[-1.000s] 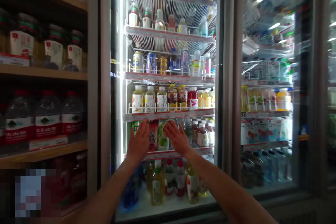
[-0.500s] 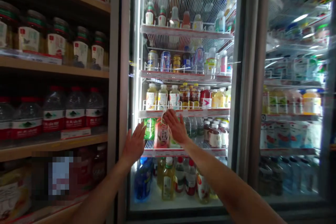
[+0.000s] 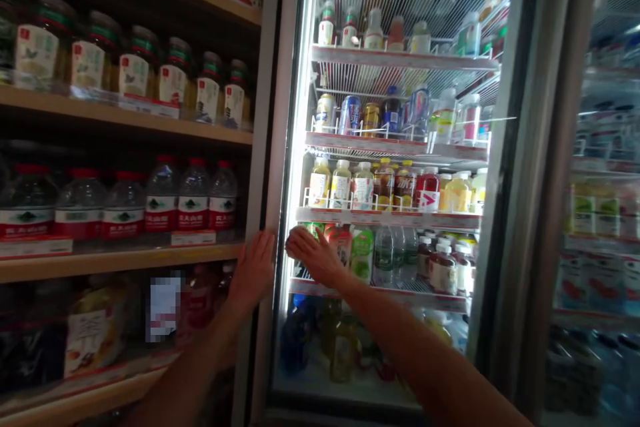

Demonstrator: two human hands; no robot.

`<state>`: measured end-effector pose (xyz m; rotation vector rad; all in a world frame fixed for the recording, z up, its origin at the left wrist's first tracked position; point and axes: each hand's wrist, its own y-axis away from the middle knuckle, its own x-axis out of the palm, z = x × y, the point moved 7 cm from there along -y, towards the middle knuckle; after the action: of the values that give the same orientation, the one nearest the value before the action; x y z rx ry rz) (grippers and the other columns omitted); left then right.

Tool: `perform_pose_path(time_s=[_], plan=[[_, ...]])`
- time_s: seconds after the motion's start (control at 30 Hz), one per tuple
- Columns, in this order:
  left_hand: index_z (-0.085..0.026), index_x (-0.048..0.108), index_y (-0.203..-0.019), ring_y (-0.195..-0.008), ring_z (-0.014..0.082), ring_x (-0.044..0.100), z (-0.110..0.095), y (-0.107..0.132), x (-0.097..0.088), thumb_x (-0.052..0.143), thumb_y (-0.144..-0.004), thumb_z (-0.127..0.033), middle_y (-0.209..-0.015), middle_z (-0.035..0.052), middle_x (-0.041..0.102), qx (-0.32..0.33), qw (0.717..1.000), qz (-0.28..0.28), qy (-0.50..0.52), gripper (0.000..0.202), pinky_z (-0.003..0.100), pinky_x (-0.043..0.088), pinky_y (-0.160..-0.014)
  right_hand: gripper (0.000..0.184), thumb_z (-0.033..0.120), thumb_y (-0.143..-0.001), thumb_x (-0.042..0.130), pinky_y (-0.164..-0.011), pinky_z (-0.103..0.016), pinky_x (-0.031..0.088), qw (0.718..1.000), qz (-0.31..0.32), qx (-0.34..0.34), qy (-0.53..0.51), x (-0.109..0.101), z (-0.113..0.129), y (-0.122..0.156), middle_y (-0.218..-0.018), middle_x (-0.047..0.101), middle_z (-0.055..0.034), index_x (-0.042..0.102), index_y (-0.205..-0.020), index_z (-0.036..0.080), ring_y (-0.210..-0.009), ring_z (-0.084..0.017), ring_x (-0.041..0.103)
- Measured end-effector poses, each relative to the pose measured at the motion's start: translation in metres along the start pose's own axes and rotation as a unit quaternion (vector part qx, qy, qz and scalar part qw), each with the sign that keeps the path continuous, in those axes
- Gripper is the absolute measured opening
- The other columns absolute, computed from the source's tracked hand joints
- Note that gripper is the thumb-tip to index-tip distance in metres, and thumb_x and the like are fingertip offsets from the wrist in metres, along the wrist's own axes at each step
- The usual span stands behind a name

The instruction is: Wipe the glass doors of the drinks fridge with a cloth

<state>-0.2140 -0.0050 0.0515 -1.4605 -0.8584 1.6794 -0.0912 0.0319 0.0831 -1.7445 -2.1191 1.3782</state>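
My left hand (image 3: 253, 270) is open, fingers stretched upward, in front of the metal frame (image 3: 280, 147) at the left side of the drinks fridge. Whether it touches the frame I cannot tell. My right hand (image 3: 316, 257), also open with its fingers pointing left, is before the fridge's lit left edge and holds nothing. Behind its fingers a green carton (image 3: 314, 228) is mostly hidden. Just right of that hand are a red carton (image 3: 341, 243) and a green-and-white package (image 3: 362, 252) on the fridge shelf.
Upper fridge shelves carry cans and juice bottles (image 3: 320, 183); clear bottles (image 3: 385, 253) stand on the cartons' shelf. On the left, a wooden rack (image 3: 125, 263) holds red-capped water bottles (image 3: 193, 197) and green-capped jars (image 3: 135, 67). Another fridge (image 3: 600, 213) stands at the right.
The view has turned left, so the fridge sits further right. My right hand has moved left from in front of the red carton, closer to my left hand. Both hands stay open.
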Motion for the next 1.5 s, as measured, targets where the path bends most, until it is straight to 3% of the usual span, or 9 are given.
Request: perform_pose_path(time_s=[0.13, 0.3, 0.53, 0.7, 0.83, 1.03, 1.2, 1.4, 1.5], plan=[[-0.008, 0.036, -0.138, -0.135, 0.0273, 0.032, 0.015, 0.005, -0.002, 0.034, -0.080, -0.016, -0.146, 0.0155, 0.033, -0.008, 1.000, -0.006, -0.007, 0.058, 0.050, 0.028, -0.108, 0.049, 0.013, -0.088, 0.040, -0.113, -0.053, 0.016, 0.998, 0.020, 0.052, -0.007, 0.014, 0.024, -0.004, -0.149, 0.031, -0.0063, 0.039, -0.136, 0.021, -0.141, -0.022, 0.020], [-0.006, 0.042, -0.133, -0.134, 0.0282, 0.034, 0.019, 0.016, -0.001, 0.032, -0.081, -0.015, -0.145, 0.0162, 0.035, -0.003, 1.000, 0.001, -0.027, 0.054, 0.051, 0.031, -0.106, 0.036, 0.018, -0.090, 0.042, -0.112, -0.044, 0.027, 0.990, 0.064, -0.123, -0.031, 0.030, 0.074, 0.036, -0.142, 0.044, 0.0001, 0.052, -0.124, 0.025, -0.137, -0.017, 0.029], [-0.010, 0.040, -0.135, -0.135, 0.0241, 0.033, -0.016, 0.007, 0.002, 0.033, -0.078, -0.007, -0.145, 0.0130, 0.037, 0.009, 0.999, -0.001, -0.037, 0.058, 0.046, 0.032, -0.107, 0.050, 0.015, -0.087, 0.045, -0.112, -0.052, 0.016, 0.999, -0.024, 0.038, 0.018, -0.009, -0.002, 0.059, -0.146, 0.038, -0.0069, 0.041, -0.136, 0.023, -0.138, -0.022, 0.026], [-0.012, 0.037, -0.137, -0.136, 0.0232, 0.031, -0.059, -0.012, -0.004, 0.035, -0.077, -0.005, -0.146, 0.0125, 0.034, 0.064, 0.998, -0.009, -0.023, 0.061, 0.047, 0.030, -0.108, 0.050, 0.014, -0.084, 0.047, -0.113, -0.044, 0.018, 0.999, -0.021, -0.042, 0.025, -0.023, -0.014, 0.094, -0.141, 0.046, -0.0020, 0.046, -0.132, 0.027, -0.135, -0.017, 0.032], [-0.011, 0.035, -0.139, -0.137, 0.0240, 0.028, -0.089, -0.021, -0.008, 0.036, -0.078, -0.008, -0.148, 0.0122, 0.030, 0.092, 0.996, -0.018, -0.008, 0.060, 0.047, 0.031, -0.108, 0.051, 0.013, -0.085, 0.045, -0.113, -0.051, 0.015, 0.988, -0.034, 0.127, 0.082, -0.040, -0.057, 0.110, -0.145, 0.039, -0.0072, 0.042, -0.136, 0.023, -0.137, -0.023, 0.030], [-0.012, 0.037, -0.138, -0.136, 0.0237, 0.031, -0.133, -0.023, -0.001, 0.034, -0.080, -0.008, -0.146, 0.0102, 0.033, 0.140, 0.990, -0.029, 0.004, 0.059, 0.045, 0.034, -0.107, 0.046, 0.018, -0.088, 0.045, -0.114, -0.045, 0.017, 0.997, 0.006, 0.026, 0.067, -0.041, -0.052, 0.147, -0.144, 0.042, -0.0006, 0.044, -0.133, 0.028, -0.137, -0.017, 0.030], [-0.012, 0.037, -0.138, -0.137, 0.0234, 0.027, -0.163, -0.019, 0.005, 0.032, -0.082, -0.009, -0.147, 0.0079, 0.031, 0.166, 0.986, -0.033, 0.009, 0.056, 0.044, 0.031, -0.108, 0.049, 0.014, -0.087, 0.045, -0.112, -0.053, 0.017, 0.978, -0.027, 0.180, 0.097, -0.054, -0.083, 0.165, -0.145, 0.038, -0.0087, 0.042, -0.136, 0.021, -0.137, -0.023, 0.028], [-0.015, 0.040, -0.136, -0.137, 0.0225, 0.028, -0.183, -0.012, 0.014, 0.036, -0.081, -0.011, -0.146, 0.0089, 0.034, 0.186, 0.981, -0.046, 0.035, 0.055, 0.044, 0.027, -0.109, 0.038, 0.021, -0.090, 0.045, -0.115, -0.043, 0.013, 0.993, -0.006, 0.056, 0.106, -0.053, -0.067, 0.203, -0.141, 0.046, -0.0004, 0.051, -0.127, 0.027, -0.135, -0.016, 0.033], [-0.015, 0.042, -0.135, -0.137, 0.0230, 0.028, -0.189, -0.011, 0.018, 0.038, -0.081, -0.013, -0.146, 0.0087, 0.034, 0.170, 0.983, -0.052, 0.036, 0.054, 0.044, 0.026, -0.110, 0.044, 0.016, -0.088, 0.045, -0.113, -0.048, 0.013, 0.976, -0.032, 0.176, 0.128, -0.064, -0.096, 0.209, -0.142, 0.044, -0.0063, 0.047, -0.131, 0.024, -0.136, -0.019, 0.031]])
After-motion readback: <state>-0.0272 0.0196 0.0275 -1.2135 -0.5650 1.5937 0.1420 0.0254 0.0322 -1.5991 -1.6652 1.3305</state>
